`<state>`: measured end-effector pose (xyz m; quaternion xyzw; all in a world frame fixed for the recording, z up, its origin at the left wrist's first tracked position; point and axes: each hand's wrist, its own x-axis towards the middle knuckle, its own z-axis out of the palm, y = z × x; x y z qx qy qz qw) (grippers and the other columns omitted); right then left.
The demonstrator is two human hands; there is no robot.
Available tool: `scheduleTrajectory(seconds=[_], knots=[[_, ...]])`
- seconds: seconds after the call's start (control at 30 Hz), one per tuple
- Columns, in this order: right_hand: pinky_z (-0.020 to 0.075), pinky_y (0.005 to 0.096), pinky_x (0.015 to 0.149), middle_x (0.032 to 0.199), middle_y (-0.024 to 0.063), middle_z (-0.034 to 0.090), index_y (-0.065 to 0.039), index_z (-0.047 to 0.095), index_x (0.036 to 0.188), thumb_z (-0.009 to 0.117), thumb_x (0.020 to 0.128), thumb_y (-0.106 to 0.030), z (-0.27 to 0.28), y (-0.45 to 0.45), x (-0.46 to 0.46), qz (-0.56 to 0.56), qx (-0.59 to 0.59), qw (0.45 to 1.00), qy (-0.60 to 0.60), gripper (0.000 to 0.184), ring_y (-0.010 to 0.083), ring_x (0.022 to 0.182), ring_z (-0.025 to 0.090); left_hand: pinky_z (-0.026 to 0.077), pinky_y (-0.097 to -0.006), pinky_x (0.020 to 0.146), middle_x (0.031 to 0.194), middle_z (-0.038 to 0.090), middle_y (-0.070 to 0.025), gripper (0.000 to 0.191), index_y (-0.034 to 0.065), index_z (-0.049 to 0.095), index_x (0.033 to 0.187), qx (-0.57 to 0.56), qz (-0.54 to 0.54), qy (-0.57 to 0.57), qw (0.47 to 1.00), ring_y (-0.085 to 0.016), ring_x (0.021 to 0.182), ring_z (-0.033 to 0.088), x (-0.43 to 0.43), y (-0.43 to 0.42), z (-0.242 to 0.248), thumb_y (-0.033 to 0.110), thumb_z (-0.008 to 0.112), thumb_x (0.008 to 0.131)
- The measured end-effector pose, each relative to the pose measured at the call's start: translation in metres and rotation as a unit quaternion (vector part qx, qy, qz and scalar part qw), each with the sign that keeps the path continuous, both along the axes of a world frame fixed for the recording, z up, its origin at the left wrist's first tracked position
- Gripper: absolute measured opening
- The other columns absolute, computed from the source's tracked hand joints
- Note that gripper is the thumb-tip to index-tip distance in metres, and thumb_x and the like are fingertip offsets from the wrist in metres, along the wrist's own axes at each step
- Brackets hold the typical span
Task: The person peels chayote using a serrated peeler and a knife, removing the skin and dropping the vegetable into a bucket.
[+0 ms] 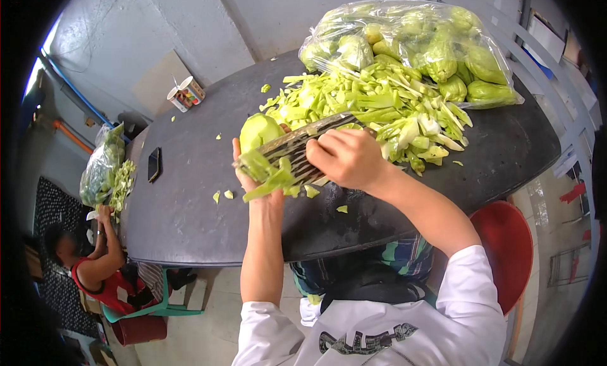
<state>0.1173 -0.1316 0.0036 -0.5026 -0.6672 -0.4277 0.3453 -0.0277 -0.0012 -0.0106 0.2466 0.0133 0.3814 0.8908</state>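
Observation:
My left hand (258, 190) holds a pale green, partly peeled chayote (258, 130) above the dark table. In my right hand (353, 155) is a broad-bladed knife (296, 150), its streaked blade slanting across in front of the chayote. Green peel strips (272, 176) cling to the blade's lower left end and hang over my left palm. The blade hides part of my left fingers and the chayote's lower side. Just beyond both hands spreads a heap of chayote peelings (341, 100).
A clear plastic bag of whole chayotes (441, 58) stands behind the heap. Paper cups (187, 93) and a phone (154, 164) sit on the table (189, 214). At the left, another person (102, 276) handles vegetables beside a second bag (102, 167). A red chair (505, 252) is at right.

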Motion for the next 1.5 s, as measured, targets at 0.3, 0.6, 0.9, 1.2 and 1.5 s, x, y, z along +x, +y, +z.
scheduleTrajectory(seconds=[0.3,0.6,0.9,1.2,1.5], knots=[[0.0498,0.0273,0.051,0.068,0.0,0.053,-0.008,0.058,0.089,0.06,0.077,-0.013,-0.004,0.006,-0.009,-0.01,0.018,1.0,-0.019,0.013,0.0146,0.061,0.06,0.05,-0.048,0.1,0.124,0.064,-0.0157,0.057,0.0068,0.059,0.127,0.032,-0.001,-0.043,0.999,-0.032,0.111,0.062,-0.003,-0.001,-0.004,0.053,0.05,0.095],[0.0531,0.0337,0.049,0.063,0.003,0.056,-0.009,0.05,0.081,0.063,0.078,-0.008,0.0,0.008,-0.004,0.012,-0.05,0.994,0.101,0.013,0.0203,0.06,0.066,0.055,-0.0447,0.09,0.123,0.064,-0.0087,0.062,0.0108,0.057,0.13,-0.015,0.063,0.028,0.998,-0.028,0.111,0.062,-0.007,0.001,0.004,0.058,0.056,0.09],[0.0535,0.0363,0.047,0.066,0.0078,0.062,-0.007,0.052,0.082,0.059,0.081,-0.005,-0.005,0.009,0.013,0.017,-0.087,0.982,0.165,0.007,0.0244,0.06,0.068,0.059,-0.0415,0.07,0.138,0.056,-0.0102,0.071,0.0097,0.047,0.142,0.143,-0.006,0.047,0.989,-0.027,0.111,0.062,-0.008,-0.001,0.002,0.059,0.049,0.091],[0.0543,0.04,0.049,0.069,0.0084,0.066,-0.007,0.053,0.087,0.057,0.084,-0.004,0.0,0.015,0.01,-0.007,-0.134,0.972,0.194,0.006,0.0282,0.059,0.068,0.058,-0.0401,0.054,0.128,0.059,-0.0136,0.076,0.0064,0.042,0.145,0.15,-0.041,0.05,0.987,-0.031,0.094,0.068,-0.003,-0.003,0.002,0.059,0.048,0.09],[0.0544,0.039,0.05,0.066,0.007,0.063,-0.007,0.053,0.087,0.061,0.08,-0.002,0.012,-0.004,-0.008,0.096,-0.048,0.983,0.147,0.012,0.0266,0.061,0.069,0.062,-0.0437,0.058,0.12,0.063,-0.0181,0.074,0.007,0.051,0.136,0.08,-0.003,-0.011,0.997,-0.032,0.098,0.068,-0.006,-0.005,0.001,0.062,0.052,0.086]])
